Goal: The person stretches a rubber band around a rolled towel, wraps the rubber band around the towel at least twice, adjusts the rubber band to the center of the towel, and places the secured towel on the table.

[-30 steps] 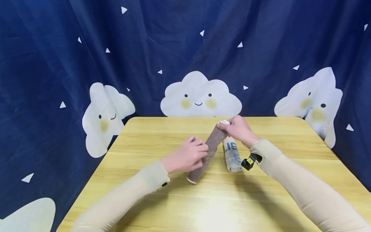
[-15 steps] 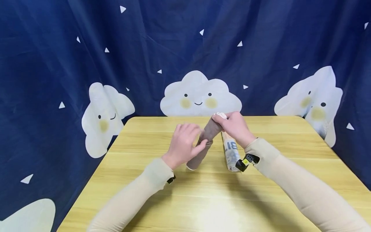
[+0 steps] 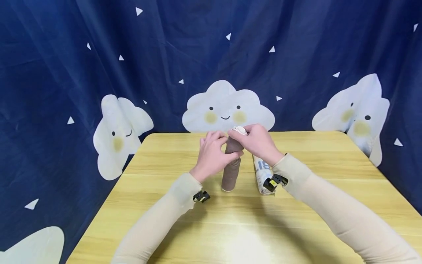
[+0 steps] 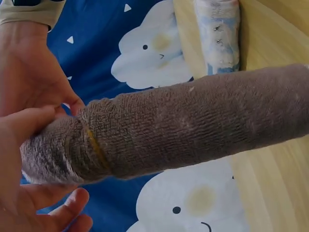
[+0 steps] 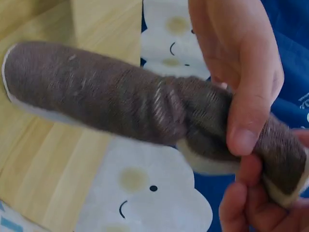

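A brown rolled towel (image 3: 230, 175) is held up over the table, its lower end pointing toward the person. My right hand (image 3: 260, 143) grips the upper end, where a white edge shows by the thumb. Around the roll's middle curl the thumb and fingers of my left hand (image 3: 211, 157). In the left wrist view a thin yellow band (image 4: 96, 149) circles the towel close to the hands. The right wrist view shows the towel (image 5: 96, 92) bent and creased beside the left thumb (image 5: 245, 137).
A second rolled towel, white with blue lettering (image 3: 262, 172), lies on the wooden table (image 3: 158, 205) just right of the held one, partly behind the right wrist. Behind the table's far edge hangs a dark blue curtain (image 3: 197, 47) with white clouds.
The brown towel has swung more upright and shifted left at its upper end with the right hand. The left hand has risen and turned, and its fingers now curl round the roll's middle.
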The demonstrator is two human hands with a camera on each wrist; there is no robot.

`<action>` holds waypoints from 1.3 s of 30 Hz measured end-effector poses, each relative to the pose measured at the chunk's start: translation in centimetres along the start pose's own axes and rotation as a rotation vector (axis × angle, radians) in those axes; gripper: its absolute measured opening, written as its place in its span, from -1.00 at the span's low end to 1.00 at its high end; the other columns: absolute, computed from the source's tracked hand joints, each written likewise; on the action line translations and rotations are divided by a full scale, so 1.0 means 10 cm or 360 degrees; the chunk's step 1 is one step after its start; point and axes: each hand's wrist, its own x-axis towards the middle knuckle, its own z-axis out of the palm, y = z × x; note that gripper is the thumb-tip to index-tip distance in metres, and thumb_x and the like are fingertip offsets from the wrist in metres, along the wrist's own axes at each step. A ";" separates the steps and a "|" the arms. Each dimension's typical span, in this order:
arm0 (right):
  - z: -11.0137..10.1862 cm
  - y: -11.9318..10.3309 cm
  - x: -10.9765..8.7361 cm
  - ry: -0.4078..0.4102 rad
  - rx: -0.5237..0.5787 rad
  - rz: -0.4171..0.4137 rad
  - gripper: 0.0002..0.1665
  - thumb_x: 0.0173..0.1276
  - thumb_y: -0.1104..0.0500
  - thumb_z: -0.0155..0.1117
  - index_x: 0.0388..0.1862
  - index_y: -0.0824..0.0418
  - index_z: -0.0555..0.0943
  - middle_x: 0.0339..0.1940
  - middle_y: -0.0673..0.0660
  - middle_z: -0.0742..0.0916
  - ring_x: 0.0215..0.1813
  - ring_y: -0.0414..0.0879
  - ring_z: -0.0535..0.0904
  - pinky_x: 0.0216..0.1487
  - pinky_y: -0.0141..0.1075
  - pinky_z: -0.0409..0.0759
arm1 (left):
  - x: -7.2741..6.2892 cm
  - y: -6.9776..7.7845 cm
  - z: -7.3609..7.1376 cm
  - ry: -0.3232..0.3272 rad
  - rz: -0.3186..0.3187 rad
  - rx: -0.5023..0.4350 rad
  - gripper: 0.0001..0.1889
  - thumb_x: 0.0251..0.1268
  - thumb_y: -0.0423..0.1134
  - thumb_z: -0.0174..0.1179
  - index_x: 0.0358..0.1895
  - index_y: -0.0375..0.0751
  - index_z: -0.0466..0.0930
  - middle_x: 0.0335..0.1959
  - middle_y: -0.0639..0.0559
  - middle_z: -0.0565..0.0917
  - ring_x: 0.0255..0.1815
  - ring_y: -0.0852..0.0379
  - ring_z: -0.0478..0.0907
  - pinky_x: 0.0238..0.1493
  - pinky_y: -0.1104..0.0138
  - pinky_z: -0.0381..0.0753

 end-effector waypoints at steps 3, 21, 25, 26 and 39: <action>-0.02 0.06 -0.03 0.0019 0.0172 -0.0139 -0.46 0.45 -0.30 0.13 -0.40 0.11 0.65 -0.60 -0.01 0.59 -0.49 -0.09 0.49 -0.44 -0.27 0.42 | 0.03 -0.04 0.01 0.0058 -0.0025 -0.0226 -0.64 0.12 0.11 0.38 -0.24 -0.11 0.78 -0.13 0.16 0.56 0.05 0.09 0.35 0.08 0.10 0.26; 0.24 0.30 -0.31 -0.0046 0.0476 -0.0641 -0.84 0.45 0.22 0.28 -0.09 0.19 0.74 -0.24 0.06 0.80 -0.21 -0.19 0.65 -0.17 -0.25 0.63 | 0.02 -0.04 -0.05 0.0415 -0.0307 -0.0995 -0.79 0.29 -0.16 0.30 -0.15 -0.22 0.70 -0.10 0.01 0.53 0.05 0.09 0.36 0.08 0.22 0.39; 0.20 0.32 -0.29 -0.0092 0.0535 -0.0562 -0.79 0.50 0.24 0.20 -0.09 0.21 0.77 -0.28 0.07 0.80 -0.30 -0.12 0.67 -0.20 -0.31 0.66 | 0.00 -0.01 -0.01 0.0461 -0.0287 -0.1035 -0.79 0.33 -0.17 0.27 -0.14 -0.24 0.68 -0.11 -0.03 0.50 0.04 0.09 0.35 0.11 0.24 0.39; 0.20 0.31 -0.28 -0.0087 0.0508 -0.0571 -0.81 0.48 0.23 0.22 -0.11 0.18 0.77 -0.32 0.05 0.79 -0.35 -0.10 0.64 -0.26 -0.32 0.63 | -0.01 0.00 0.00 0.0480 -0.0275 -0.1033 -0.79 0.33 -0.17 0.26 -0.16 -0.26 0.69 -0.10 -0.02 0.50 0.06 0.09 0.34 0.12 0.24 0.38; 0.32 0.34 -0.26 0.0237 0.0250 -0.1063 -0.84 0.26 0.37 0.42 -0.24 0.15 0.78 -0.38 0.00 0.78 -0.54 -0.25 0.38 -0.52 -0.34 0.35 | -0.01 0.09 0.07 0.0644 -0.0160 -0.0959 -0.77 0.32 -0.24 0.21 -0.37 -0.32 0.76 -0.11 -0.03 0.49 0.06 0.04 0.28 0.12 0.24 0.35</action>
